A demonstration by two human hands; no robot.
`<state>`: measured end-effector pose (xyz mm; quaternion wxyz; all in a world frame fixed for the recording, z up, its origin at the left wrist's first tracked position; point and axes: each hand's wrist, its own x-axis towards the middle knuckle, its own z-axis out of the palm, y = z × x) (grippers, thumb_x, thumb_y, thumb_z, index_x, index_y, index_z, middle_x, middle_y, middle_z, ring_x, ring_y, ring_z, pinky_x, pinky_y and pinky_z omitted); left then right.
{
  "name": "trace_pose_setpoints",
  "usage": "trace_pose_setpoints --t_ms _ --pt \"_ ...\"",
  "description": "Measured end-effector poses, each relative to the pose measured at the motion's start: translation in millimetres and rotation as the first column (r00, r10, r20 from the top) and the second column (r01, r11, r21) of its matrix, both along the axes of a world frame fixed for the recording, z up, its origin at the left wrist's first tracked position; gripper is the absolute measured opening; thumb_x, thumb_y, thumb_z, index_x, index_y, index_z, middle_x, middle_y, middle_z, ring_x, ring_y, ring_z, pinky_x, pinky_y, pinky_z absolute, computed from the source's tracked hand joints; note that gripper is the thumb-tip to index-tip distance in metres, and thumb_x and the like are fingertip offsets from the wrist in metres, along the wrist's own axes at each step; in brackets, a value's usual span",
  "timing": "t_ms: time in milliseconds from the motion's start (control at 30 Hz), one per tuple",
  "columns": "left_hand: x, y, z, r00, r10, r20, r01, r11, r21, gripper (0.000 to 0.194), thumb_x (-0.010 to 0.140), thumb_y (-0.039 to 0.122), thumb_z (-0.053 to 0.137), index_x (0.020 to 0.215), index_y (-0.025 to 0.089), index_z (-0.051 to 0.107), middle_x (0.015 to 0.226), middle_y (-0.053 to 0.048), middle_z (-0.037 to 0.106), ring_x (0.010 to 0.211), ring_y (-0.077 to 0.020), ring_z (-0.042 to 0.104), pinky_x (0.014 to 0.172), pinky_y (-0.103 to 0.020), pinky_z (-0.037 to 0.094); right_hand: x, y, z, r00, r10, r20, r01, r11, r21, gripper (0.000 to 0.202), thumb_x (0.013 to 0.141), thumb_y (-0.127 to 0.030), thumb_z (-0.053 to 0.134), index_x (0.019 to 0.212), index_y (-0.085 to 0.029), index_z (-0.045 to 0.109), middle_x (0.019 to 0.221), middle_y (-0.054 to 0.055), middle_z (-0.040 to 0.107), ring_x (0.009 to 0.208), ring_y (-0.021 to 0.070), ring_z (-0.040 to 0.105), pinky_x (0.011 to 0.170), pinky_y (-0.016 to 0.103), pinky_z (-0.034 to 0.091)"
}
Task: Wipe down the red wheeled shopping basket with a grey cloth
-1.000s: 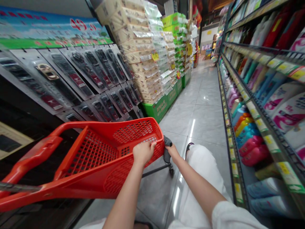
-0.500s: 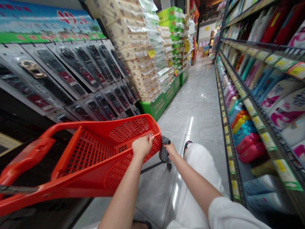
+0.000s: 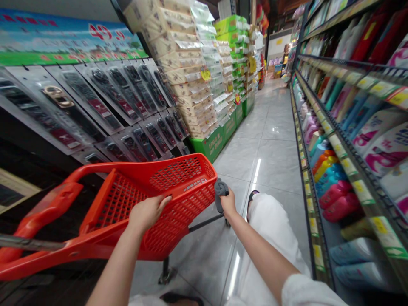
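A red plastic shopping cart (image 3: 105,250) stands at the left, its basket tapering toward the middle of the view. My left hand (image 3: 149,214) rests on the basket's near side rim, its thumb stretched along the edge and its other fingers hidden over the side. Just beyond the basket's front corner, my right hand (image 3: 228,203) is closed round a grey cloth (image 3: 220,191), which is bunched and touches or nearly touches the cart.
Packaged belts (image 3: 127,97) hang on the left. Beyond them rise stacked tissue packs (image 3: 188,76) on green boxes. Shelves of bottles (image 3: 357,106) line the right. Grey tiled floor (image 3: 274,148) runs between; my white-trousered knee (image 3: 274,229) is in front.
My left hand has slid back along the cart's rim, away from the front corner toward the handle. My right hand still holds the grey cloth, now raised slightly. The view has shifted a little.
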<state>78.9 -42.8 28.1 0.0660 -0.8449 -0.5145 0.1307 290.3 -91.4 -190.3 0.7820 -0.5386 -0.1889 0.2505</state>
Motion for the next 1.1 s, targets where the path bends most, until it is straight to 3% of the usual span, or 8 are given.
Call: trace_pose_setpoints --t_ms 100,267,433,600,733,833,967,1100 --pt "-4.7 -3.3 -5.4 0.996 -0.045 -0.072 0.048 0.998 0.039 0.062 0.098 0.054 0.019 0.103 0.021 0.070 0.096 -0.014 0.075 0.093 -0.0306 0.070 0.078 -0.038 0.048 -1.9 -1.9 -3.0 0.981 -0.060 0.184 0.055 0.998 0.036 0.031 0.070 -0.026 0.057 0.096 -0.017 0.071 0.107 0.008 0.072 0.103 0.0215 0.064 0.098 0.035 0.046" --pt "7.7 -1.1 -11.9 0.995 -0.094 -0.043 0.096 0.994 0.058 0.062 0.098 0.053 0.018 0.101 0.021 0.070 0.097 -0.014 0.075 0.093 -0.0304 0.070 0.077 -0.037 0.048 0.0 3.2 -8.2 0.978 -0.003 0.209 0.028 0.993 -0.117 0.026 0.068 -0.021 0.052 0.083 -0.019 0.072 0.092 0.007 0.073 0.093 0.0234 0.065 0.093 0.039 0.049" --pt "18.6 5.0 -13.3 0.992 -0.126 -0.008 0.126 0.989 0.076 0.063 0.097 0.053 0.017 0.098 0.020 0.071 0.095 -0.014 0.074 0.091 -0.0304 0.070 0.077 -0.037 0.048 4.3 15.9 10.3 0.943 -0.093 0.318 0.086 0.996 0.033 0.040 0.073 -0.020 0.053 0.109 -0.018 0.070 0.121 0.010 0.065 0.114 0.0204 0.059 0.104 0.035 0.043" --pt "27.8 7.2 -15.5 0.991 -0.132 0.024 0.129 0.988 0.089 0.063 0.097 0.051 0.017 0.095 0.019 0.071 0.094 -0.016 0.074 0.090 -0.0299 0.070 0.078 -0.037 0.048 31.0 14.4 13.5 0.949 -0.018 0.314 0.056 0.992 -0.114 0.035 0.072 -0.020 0.049 0.098 -0.020 0.073 0.100 0.005 0.072 0.100 0.0217 0.063 0.098 0.039 0.048" --pt "31.4 3.1 -15.5 0.990 -0.136 0.034 0.133 0.987 0.087 0.066 0.097 0.052 0.015 0.094 0.018 0.071 0.093 -0.017 0.074 0.090 -0.0307 0.070 0.078 -0.038 0.048 62.5 21.0 32.5 0.888 -0.119 0.445 0.157 0.986 -0.049 0.050 0.072 -0.013 0.046 0.116 -0.019 0.068 0.123 0.007 0.066 0.117 0.0210 0.058 0.107 0.039 0.041" --pt "33.1 -1.9 -16.2 0.991 -0.121 0.060 0.115 0.989 0.093 0.071 0.097 0.053 0.011 0.095 0.016 0.072 0.094 -0.018 0.074 0.092 -0.0317 0.070 0.078 -0.039 0.049 70.8 27.7 48.7 0.821 -0.009 0.571 0.060 0.996 -0.070 0.065 0.067 -0.004 0.042 0.124 -0.023 0.065 0.132 0.004 0.063 0.127 0.0189 0.053 0.114 0.039 0.036" --pt "39.6 -7.2 -18.8 0.990 -0.114 0.081 0.105 0.988 0.113 0.078 0.097 0.051 0.004 0.095 0.013 0.073 0.092 -0.020 0.074 0.093 -0.0341 0.070 0.078 -0.041 0.050 43.9 21.0 56.8 0.741 0.059 0.669 0.074 0.983 -0.169 0.075 0.067 0.001 0.041 0.136 -0.021 0.055 0.148 0.008 0.048 0.143 0.0245 0.036 0.119 0.050 0.026" --pt "49.0 -10.6 -20.8 0.985 -0.140 0.102 0.128 0.985 0.116 0.080 0.098 0.051 0.003 0.094 0.013 0.073 0.092 -0.020 0.074 0.093 -0.0338 0.070 0.079 -0.041 0.050 -8.4 5.0 64.6 0.544 0.156 0.824 -0.008 0.983 -0.181 0.077 0.070 0.002 0.044 0.143 -0.021 0.047 0.155 0.008 0.039 0.149 0.0266 0.022 0.120 0.055 0.016"
